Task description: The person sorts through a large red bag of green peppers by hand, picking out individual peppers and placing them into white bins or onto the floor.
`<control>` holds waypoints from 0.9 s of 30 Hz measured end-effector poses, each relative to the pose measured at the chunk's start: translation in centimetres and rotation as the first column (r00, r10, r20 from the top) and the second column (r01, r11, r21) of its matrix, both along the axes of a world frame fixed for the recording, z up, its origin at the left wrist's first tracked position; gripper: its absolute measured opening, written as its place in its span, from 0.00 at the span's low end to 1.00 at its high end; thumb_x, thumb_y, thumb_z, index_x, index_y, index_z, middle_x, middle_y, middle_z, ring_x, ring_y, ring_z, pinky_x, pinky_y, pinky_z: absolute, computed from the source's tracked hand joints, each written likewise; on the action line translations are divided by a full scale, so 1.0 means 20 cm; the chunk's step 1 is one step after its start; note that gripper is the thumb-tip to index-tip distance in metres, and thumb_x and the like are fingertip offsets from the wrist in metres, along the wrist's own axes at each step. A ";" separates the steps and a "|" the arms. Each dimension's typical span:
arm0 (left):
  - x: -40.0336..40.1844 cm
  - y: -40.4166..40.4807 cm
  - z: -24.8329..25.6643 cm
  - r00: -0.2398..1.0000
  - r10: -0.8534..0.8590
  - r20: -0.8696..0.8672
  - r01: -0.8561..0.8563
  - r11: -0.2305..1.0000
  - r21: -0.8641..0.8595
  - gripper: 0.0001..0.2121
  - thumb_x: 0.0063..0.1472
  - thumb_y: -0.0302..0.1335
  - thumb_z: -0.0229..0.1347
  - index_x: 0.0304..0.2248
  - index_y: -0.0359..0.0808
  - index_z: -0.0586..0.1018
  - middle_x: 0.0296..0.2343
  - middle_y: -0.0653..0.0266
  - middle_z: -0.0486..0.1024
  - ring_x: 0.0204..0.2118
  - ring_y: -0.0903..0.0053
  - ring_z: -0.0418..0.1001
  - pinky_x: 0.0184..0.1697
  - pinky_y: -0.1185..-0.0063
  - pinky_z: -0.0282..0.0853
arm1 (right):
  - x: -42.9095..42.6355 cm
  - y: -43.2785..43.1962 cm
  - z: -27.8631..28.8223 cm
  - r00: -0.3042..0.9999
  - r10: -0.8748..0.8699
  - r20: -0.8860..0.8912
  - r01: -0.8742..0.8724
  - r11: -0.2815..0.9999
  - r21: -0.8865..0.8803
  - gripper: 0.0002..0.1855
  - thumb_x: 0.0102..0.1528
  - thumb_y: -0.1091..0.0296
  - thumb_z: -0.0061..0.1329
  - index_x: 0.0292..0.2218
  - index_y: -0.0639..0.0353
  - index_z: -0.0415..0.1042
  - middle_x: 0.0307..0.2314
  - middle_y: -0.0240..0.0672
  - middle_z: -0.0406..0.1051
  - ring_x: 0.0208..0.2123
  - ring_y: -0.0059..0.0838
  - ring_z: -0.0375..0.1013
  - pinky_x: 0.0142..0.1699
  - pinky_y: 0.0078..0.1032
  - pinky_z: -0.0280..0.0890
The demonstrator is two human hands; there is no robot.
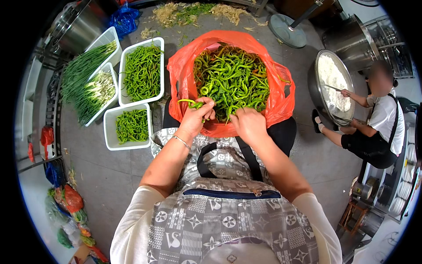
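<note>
An orange-red plastic bag [184, 66] gapes wide before me, full of long green chili peppers [230, 76], a few of them reddish. Several green peppers [196, 105] are gripped in my left hand [197, 114], one curling out past the thumb, at the bag's near left rim. At the near edge of the pile, my right hand [249, 123] has its fingers bent down by a green pepper [230, 112]; whether they grip it is hidden. Left of the bag, a white plastic basket [158, 94] holds many green peppers, and a smaller white basket [110, 140] holds more.
Two white baskets of green onions [77, 77] stand farther left. At right a seated person [384, 109] works with a rod in a large metal basin [313, 82] of white food. A round stand base [286, 31] and plant trimmings [194, 13] are on the floor ahead.
</note>
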State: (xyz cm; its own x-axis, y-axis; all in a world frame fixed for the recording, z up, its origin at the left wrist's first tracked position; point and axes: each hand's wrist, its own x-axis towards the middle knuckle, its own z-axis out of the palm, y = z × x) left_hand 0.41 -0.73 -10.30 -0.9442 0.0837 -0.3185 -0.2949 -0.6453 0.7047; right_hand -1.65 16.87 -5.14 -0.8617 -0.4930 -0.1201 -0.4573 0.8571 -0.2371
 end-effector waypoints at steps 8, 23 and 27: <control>0.00 -0.01 -0.04 0.974 -0.198 0.113 0.207 0.976 -0.072 0.09 0.56 0.30 0.49 0.29 0.31 0.71 0.17 0.66 0.68 0.21 0.79 0.68 0.26 0.82 0.64 | -0.05 -0.04 -0.20 0.975 -0.152 0.163 0.138 0.986 0.094 0.17 0.46 0.57 0.42 0.24 0.65 0.69 0.21 0.44 0.70 0.26 0.40 0.71 0.32 0.33 0.65; 0.01 -0.01 -0.02 0.943 -0.269 0.194 0.252 0.962 0.108 0.09 0.52 0.25 0.52 0.35 0.35 0.70 0.22 0.71 0.68 0.20 0.85 0.63 0.24 0.87 0.60 | 0.06 -0.07 -0.06 0.988 0.080 0.132 -0.010 0.887 -0.462 0.10 0.49 0.72 0.40 0.34 0.66 0.65 0.23 0.45 0.68 0.25 0.44 0.68 0.31 0.35 0.63; 0.01 0.02 -0.07 0.976 -0.202 0.086 0.196 0.978 0.070 0.10 0.52 0.25 0.52 0.35 0.34 0.69 0.23 0.70 0.69 0.20 0.85 0.63 0.23 0.86 0.60 | 0.05 -0.05 -0.10 0.976 -0.072 0.204 0.150 0.905 -0.398 0.09 0.48 0.68 0.41 0.25 0.67 0.66 0.17 0.47 0.68 0.21 0.46 0.68 0.28 0.37 0.63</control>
State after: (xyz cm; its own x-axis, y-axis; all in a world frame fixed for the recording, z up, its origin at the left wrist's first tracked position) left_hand 0.70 -0.33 -11.77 -0.8733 0.2892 -0.3921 -0.4839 -0.6080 0.6294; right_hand -0.75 15.77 -7.20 -0.8963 -0.4349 -0.0870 -0.2813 0.7090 -0.6467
